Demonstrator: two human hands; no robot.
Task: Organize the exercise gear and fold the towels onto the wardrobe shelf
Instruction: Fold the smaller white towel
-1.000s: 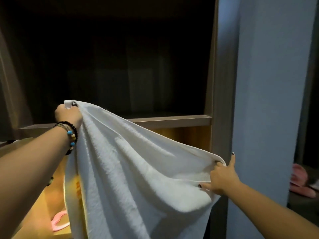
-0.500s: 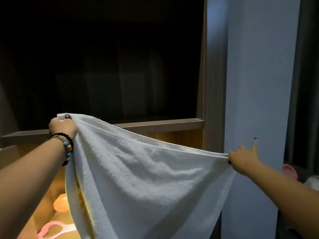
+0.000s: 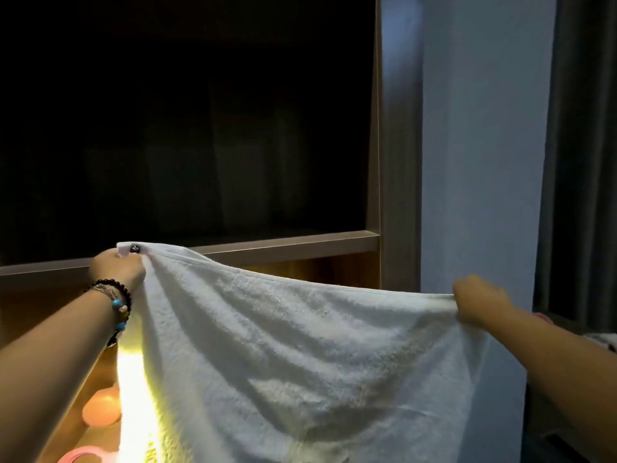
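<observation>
Left hand (image 3: pixel 117 267), left of centre: fingers pinching the upper left corner of the white towel (image 3: pixel 300 355), level with the wardrobe shelf (image 3: pixel 283 243). Long top edge stretched left to right, sagging at mid-span, body hanging below. Right hand (image 3: pixel 477 304), right of centre: fingers curled on the opposite corner, slightly lower. Versus half a second earlier: right hand farther right, pointing finger tucked in, edge tauter.

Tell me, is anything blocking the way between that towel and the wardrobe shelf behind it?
Nothing visible does. The white towel, held by the left hand and right hand, hangs in front of the shelf; the compartment above is too dark to judge.
</observation>
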